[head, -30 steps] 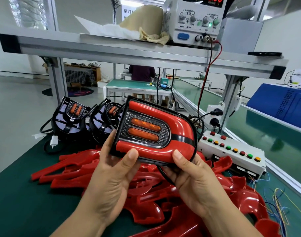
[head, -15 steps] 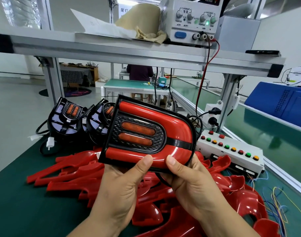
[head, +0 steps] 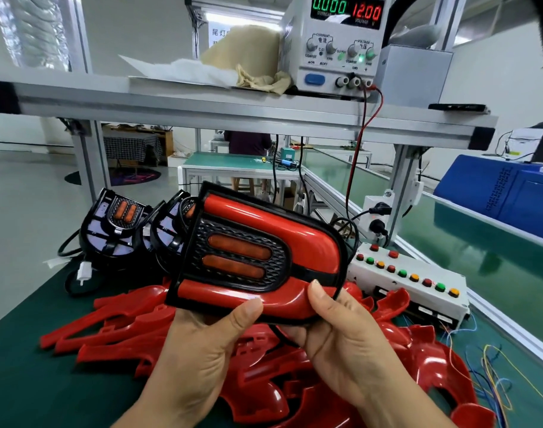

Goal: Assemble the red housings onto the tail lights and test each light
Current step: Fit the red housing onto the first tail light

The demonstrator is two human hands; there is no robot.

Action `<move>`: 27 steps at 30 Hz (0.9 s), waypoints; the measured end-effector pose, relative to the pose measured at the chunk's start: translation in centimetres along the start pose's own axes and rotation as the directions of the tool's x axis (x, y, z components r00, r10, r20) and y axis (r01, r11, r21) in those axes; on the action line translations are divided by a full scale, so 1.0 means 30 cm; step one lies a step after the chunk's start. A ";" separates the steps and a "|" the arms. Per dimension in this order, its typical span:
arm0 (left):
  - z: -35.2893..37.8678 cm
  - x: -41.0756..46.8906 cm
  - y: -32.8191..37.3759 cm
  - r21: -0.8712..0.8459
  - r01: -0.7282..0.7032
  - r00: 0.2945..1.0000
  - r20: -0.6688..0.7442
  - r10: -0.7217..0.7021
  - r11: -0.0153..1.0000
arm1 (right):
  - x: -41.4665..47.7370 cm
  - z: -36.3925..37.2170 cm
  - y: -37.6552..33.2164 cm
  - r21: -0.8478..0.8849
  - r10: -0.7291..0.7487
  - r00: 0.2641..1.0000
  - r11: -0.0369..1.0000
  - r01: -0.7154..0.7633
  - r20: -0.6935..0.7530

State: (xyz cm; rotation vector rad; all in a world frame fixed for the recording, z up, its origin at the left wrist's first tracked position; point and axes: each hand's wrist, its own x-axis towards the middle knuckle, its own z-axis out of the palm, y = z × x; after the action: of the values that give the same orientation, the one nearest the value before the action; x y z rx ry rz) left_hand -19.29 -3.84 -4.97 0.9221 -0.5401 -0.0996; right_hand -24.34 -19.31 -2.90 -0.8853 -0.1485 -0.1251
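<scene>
A tail light [head: 257, 251] with a glossy red housing fitted on its black body is held up in front of me, its two orange lenses dark. My left hand [head: 196, 356] grips its lower left edge, thumb on the red face. My right hand [head: 341, 335] grips the lower right edge, thumb also on the housing. A black cable trails down between my palms. Loose red housings [head: 115, 332] lie piled on the green mat below. Two bare black tail lights [head: 115, 227] stand at the back left.
A white test box [head: 418, 282] with red, green and yellow buttons sits to the right, coloured wires [head: 492, 375] trailing from it. A power supply [head: 341, 44] reading 12.00 V stands on the aluminium shelf [head: 202, 103] overhead. A blue case [head: 504, 193] lies across the conveyor.
Both thumbs have slid inward along the light's bottom edge, closer together. The light sits slightly lower and the view has tilted up to show the supply's display.
</scene>
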 end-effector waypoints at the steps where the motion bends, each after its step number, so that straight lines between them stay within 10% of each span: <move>1: -0.001 -0.002 -0.003 -0.015 0.002 1.000 -0.006 -0.002 1.000 | 0.001 -0.001 0.003 -0.007 -0.006 1.000 1.000 0.006 -0.002; 27: 0.054 0.008 -0.094 0.007 -0.077 0.977 -0.201 0.077 0.997 | 0.009 0.019 0.019 0.069 0.087 0.994 0.994 -0.083 -0.067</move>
State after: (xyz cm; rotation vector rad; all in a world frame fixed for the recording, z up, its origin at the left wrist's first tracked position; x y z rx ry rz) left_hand -19.46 -6.82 -6.29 0.8982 -0.3872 0.0632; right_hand -24.01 -18.51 -2.94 -0.8185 -0.0496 -0.0711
